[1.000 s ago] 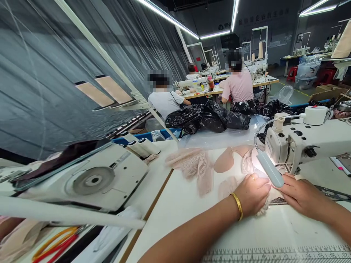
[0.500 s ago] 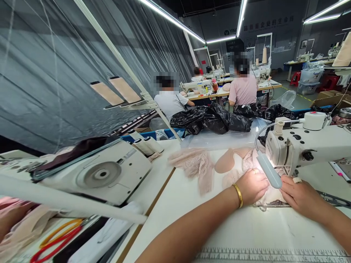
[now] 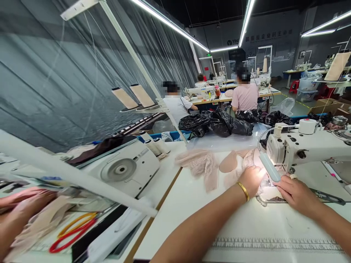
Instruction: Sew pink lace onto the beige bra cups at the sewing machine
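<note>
Left hand (image 3: 251,180) half-curled over pale fabric (image 3: 268,191) at the sewing machine (image 3: 315,148); grip hidden. Right hand (image 3: 296,193) loosely bent opposite, can't tell if pinching.

matt lacy cloth (image 3: 248,159), glossy plastic bags (image 3: 215,122)

A grey, pleated curtain (image 3: 90,76) covers the left side. Bright strip lights (image 3: 170,25) run beneath a dark ceiling (image 3: 197,12). Lettering marks the grey back wall (image 3: 293,25). A yellow line crosses the floor (image 3: 286,90) near a red stool (image 3: 294,86), beyond a wood-edged counter (image 3: 275,90).
</note>
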A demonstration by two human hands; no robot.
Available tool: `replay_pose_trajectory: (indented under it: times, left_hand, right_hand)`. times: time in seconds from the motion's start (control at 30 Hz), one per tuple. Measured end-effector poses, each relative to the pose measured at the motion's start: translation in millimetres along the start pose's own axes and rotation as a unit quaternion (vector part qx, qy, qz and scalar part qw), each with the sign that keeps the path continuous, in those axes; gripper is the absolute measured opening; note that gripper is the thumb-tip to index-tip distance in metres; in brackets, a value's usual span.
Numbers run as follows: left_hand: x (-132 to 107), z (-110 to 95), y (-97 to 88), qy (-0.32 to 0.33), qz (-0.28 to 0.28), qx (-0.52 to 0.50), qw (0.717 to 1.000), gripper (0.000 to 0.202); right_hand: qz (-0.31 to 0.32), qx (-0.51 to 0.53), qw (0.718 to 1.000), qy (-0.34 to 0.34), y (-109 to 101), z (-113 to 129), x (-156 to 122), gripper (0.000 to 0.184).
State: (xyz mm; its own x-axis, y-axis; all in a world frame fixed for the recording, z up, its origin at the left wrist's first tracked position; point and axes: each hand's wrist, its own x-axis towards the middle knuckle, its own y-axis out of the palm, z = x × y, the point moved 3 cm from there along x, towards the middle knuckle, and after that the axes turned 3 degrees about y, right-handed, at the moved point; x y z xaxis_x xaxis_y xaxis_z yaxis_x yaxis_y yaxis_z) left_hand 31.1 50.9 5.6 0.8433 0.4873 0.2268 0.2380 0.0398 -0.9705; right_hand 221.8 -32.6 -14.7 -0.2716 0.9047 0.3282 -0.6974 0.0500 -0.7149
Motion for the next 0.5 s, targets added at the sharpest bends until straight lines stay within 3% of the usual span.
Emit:
replay_pose_trajectory:
  times: [0.07, 0.13, 0.2, 0.23, 0.27, 0.3, 0.33, 0.37, 0.4, 0.43, 0.5]
  left_hand:
    - [-17, -7, -11.9, -0.008, -0.012, -0.014, 1.000, 0.026]
    - [-44, -28, -26.4, -0.009, -0.041, -0.080, 0.996, 0.024]
    - [-75, -58, -36.7, -0.031, -0.084, -0.280, 0.956, 0.021]
    - [-90, -74, -36.3, -0.070, -0.075, -0.406, 0.908, 0.028]
    - [-102, -92, -30.5, -0.114, -0.015, -0.555, 0.824, 0.037]
    - [-112, -108, -23.2, -0.175, 0.030, -0.690, 0.701, 0.049]
    - [-120, -119, -16.6, -0.237, 0.034, -0.776, 0.583, 0.059]
    - [-124, -127, -11.1, -0.285, 0.011, -0.830, 0.478, 0.063]
    - [-125, -128, -7.1, -0.322, -0.047, -0.856, 0.401, 0.064]
    - [-125, -124, -4.8, -0.344, -0.123, -0.861, 0.354, 0.060]
    - [-121, -112, -4.7, -0.353, -0.265, -0.840, 0.315, 0.051]
  right_hand:
    - [0.009, 0.092, 0.994, 0.057, 4, 9, 1, 0.022]
    - [0.019, 0.192, 0.974, 0.116, 12, 22, 3, 0.022]
    - [0.025, 0.243, 0.959, 0.141, 21, 38, 4, 0.028]
    - [0.020, 0.272, 0.951, 0.149, 26, 47, 3, 0.032]
    - [0.006, 0.305, 0.939, 0.158, 30, 55, 0, 0.037]
    - [-0.014, 0.341, 0.925, 0.167, 34, 63, -6, 0.042]
    - [-0.040, 0.378, 0.908, 0.176, 38, 71, -13, 0.045]
    - [-0.069, 0.411, 0.891, 0.183, 43, 78, -23, 0.049]
    - [-0.097, 0.433, 0.876, 0.188, 48, 84, -35, 0.051]
    - [-0.122, 0.443, 0.867, 0.193, 52, 90, -48, 0.053]
    - [-0.156, 0.438, 0.861, 0.208, 61, 97, -73, 0.056]
